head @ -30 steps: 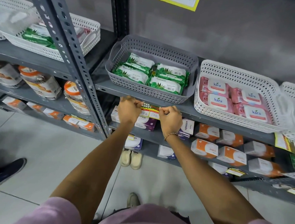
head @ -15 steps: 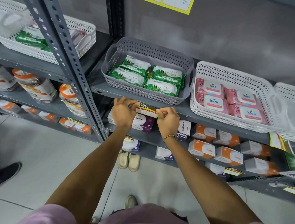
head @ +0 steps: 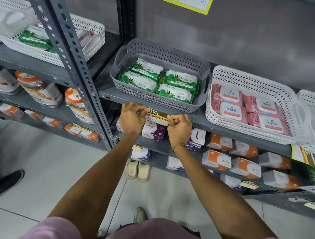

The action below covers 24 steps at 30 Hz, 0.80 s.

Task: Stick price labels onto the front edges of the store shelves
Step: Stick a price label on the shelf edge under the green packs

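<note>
A red, green and yellow price label with handwritten prices lies against the front edge of the grey metal shelf, just below the grey basket of green wipe packs. My left hand pinches the label's left end. My right hand, with a bead bracelet at the wrist, pinches its right end. Both hands press at the shelf edge. Part of the label's left side is hidden under my left fingers.
A white basket of pink Kara packs stands to the right. Another white basket sits on the left rack behind a perforated upright post. Boxes fill the lower shelves, some with labels. Shoes rest on the tiled floor.
The label has been tilted up from flat-angled to face outward against the shelf edge, so its written prices now show. Both hands stay at its ends.
</note>
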### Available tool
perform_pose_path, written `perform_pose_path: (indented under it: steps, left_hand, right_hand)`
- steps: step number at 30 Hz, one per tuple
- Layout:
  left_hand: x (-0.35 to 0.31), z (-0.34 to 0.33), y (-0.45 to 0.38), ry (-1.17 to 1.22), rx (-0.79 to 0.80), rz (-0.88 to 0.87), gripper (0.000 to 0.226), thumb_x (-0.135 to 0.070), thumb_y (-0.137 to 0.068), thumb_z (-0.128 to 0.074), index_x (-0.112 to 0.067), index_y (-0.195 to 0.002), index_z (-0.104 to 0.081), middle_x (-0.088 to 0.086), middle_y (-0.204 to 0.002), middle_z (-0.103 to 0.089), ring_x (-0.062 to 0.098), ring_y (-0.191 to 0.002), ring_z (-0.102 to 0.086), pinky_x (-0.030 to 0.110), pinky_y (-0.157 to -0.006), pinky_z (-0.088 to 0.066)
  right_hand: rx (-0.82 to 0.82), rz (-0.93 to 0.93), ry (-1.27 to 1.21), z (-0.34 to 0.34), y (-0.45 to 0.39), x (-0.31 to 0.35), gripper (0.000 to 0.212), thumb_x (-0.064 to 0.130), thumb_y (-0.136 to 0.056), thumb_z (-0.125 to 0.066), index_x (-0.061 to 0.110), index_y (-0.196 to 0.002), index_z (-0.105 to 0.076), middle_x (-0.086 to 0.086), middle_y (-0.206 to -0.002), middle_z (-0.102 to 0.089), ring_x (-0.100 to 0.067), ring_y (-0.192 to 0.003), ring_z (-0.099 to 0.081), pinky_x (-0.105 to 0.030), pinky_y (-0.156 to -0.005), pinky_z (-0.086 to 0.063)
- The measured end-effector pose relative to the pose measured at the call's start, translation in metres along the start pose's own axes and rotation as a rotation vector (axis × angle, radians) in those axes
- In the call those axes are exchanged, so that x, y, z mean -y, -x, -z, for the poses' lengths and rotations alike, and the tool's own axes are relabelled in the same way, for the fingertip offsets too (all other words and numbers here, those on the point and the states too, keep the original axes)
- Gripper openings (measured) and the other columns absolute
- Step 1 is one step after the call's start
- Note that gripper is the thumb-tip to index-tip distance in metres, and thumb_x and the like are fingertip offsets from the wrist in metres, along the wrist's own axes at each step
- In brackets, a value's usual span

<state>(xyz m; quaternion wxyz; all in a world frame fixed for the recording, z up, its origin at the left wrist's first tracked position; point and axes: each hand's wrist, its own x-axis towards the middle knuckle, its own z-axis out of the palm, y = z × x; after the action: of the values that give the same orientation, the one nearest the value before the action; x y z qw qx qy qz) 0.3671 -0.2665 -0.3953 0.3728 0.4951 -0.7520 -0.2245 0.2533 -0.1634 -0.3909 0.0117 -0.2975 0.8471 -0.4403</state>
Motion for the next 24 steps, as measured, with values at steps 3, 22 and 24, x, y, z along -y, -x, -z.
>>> perform_pose_path:
  steps: [3,22,24]
  left_hand:
    - [0.000,0.000,0.000,-0.020,0.018,-0.019,0.018,-0.042,-0.081,-0.068,-0.025,-0.079,-0.070,-0.004,-0.091,-0.068,0.021,-0.090,-0.054,0.025,-0.055,-0.040]
    - [-0.010,-0.008,-0.002,-0.024,0.145,-0.039,0.051,-0.052,-0.068,-0.074,-0.010,-0.084,-0.051,0.009,-0.088,-0.054,0.028,-0.084,-0.051,0.043,-0.074,-0.042]
    - [-0.010,-0.007,-0.005,-0.036,0.143,-0.044,0.049,-0.049,-0.067,-0.076,-0.010,-0.084,-0.052,0.010,-0.087,-0.055,0.028,-0.083,-0.051,0.043,-0.074,-0.042]
  right_hand:
    - [-0.008,0.008,0.014,-0.001,0.000,-0.001,0.020,0.027,-0.084,-0.066,0.014,-0.070,-0.061,-0.008,-0.079,-0.060,-0.026,-0.087,-0.055,-0.027,-0.056,-0.036]
    - [-0.127,0.007,0.104,-0.016,0.002,0.010,0.052,0.054,-0.070,-0.071,0.012,-0.089,-0.049,-0.010,-0.087,-0.059,-0.034,-0.086,-0.056,-0.042,-0.068,-0.045]
    - [-0.131,0.004,0.140,-0.017,0.002,0.009,0.051,0.056,-0.070,-0.069,0.013,-0.088,-0.049,-0.010,-0.086,-0.059,-0.033,-0.086,-0.056,-0.042,-0.071,-0.042]
